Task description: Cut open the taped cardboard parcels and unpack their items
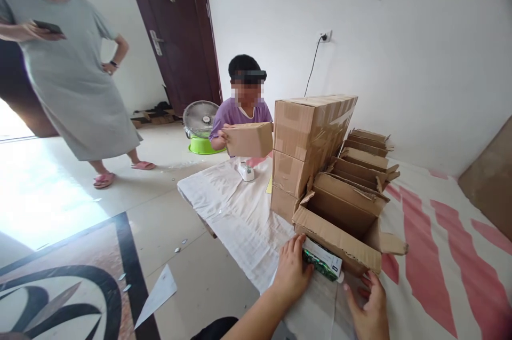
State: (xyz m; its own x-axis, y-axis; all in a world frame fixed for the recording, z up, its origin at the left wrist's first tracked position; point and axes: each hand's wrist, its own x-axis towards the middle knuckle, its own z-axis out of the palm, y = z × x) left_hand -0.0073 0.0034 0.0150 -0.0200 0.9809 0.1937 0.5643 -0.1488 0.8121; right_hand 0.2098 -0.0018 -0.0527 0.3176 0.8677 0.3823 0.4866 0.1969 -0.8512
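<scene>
My left hand (pixel 294 270) is closed around the left end of a small green-and-white box (pixel 322 261). That box lies along the near side of an open cardboard box (pixel 338 234), whose flaps stand up and whose visible inside is bare. My right hand (pixel 368 305) is open, thumb and fingers apart. Its fingertips are by the near right corner of the cardboard box, and its thumb points toward the right end of the small box. Whether those fingertips press on the cardboard is hard to tell.
Taped cartons (pixel 294 124) are stacked behind the open box, with more open boxes (pixel 366 161) in a row. Across the cloth-covered table (pixel 228 196), a person in purple (pixel 224 116) holds a carton (pixel 250 140) near a white device (pixel 246 171). Another person (pixel 76 73) stands left.
</scene>
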